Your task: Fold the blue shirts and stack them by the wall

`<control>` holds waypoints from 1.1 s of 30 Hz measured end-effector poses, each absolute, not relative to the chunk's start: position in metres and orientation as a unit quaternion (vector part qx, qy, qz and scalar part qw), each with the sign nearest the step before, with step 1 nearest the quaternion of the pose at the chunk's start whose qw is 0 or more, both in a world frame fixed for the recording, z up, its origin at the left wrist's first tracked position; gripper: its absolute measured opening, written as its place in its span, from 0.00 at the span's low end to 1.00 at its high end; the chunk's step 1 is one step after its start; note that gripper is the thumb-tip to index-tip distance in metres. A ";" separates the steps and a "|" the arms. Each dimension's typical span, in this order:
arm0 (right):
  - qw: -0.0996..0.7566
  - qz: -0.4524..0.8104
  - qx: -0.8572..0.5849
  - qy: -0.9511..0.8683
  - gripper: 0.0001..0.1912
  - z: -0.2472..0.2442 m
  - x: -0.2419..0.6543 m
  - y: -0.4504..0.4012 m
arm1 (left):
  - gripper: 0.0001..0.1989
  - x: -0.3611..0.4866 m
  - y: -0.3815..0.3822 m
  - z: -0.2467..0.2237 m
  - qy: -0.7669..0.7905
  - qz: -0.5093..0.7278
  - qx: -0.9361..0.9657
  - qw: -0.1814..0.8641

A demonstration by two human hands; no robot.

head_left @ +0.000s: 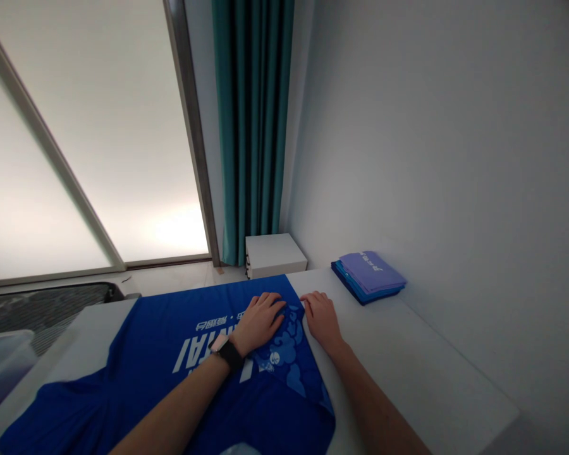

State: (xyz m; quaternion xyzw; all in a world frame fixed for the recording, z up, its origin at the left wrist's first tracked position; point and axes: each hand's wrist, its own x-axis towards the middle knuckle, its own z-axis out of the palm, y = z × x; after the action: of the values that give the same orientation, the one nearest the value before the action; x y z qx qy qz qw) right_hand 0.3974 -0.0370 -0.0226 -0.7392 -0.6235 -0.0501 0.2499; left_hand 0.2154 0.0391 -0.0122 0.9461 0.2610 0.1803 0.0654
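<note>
A blue shirt [156,341] with white lettering and a lighter blue pattern is spread over the white table [398,360]. Its right part is folded over. My left hand [260,319], with a watch on the wrist, lies on the shirt with its fingers apart, over part of the lettering. Just past the shirt's right edge, my right hand [321,316] rests on the table, its fingers bent and its fingertips at the cloth's edge; whether they pinch the cloth is too small to tell.
Folded clothes, purple on top [372,272], lie by the wall at the back right. Beyond the table are a white cabinet [272,253] and a green curtain [253,126]. A translucent bin [9,366] stands at the left, near a dark mesh surface [71,309].
</note>
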 end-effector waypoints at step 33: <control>0.109 0.060 -0.645 -0.754 0.32 -0.028 0.373 -0.118 | 0.28 0.222 0.026 -0.042 0.271 0.143 0.952 0.020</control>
State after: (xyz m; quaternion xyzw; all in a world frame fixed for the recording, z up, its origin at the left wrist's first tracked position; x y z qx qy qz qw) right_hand 0.3725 -0.1184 -0.0281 -0.6446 -0.7543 0.0604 0.1091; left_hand 0.2218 0.0259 -0.0420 0.9516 0.2714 0.1427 0.0200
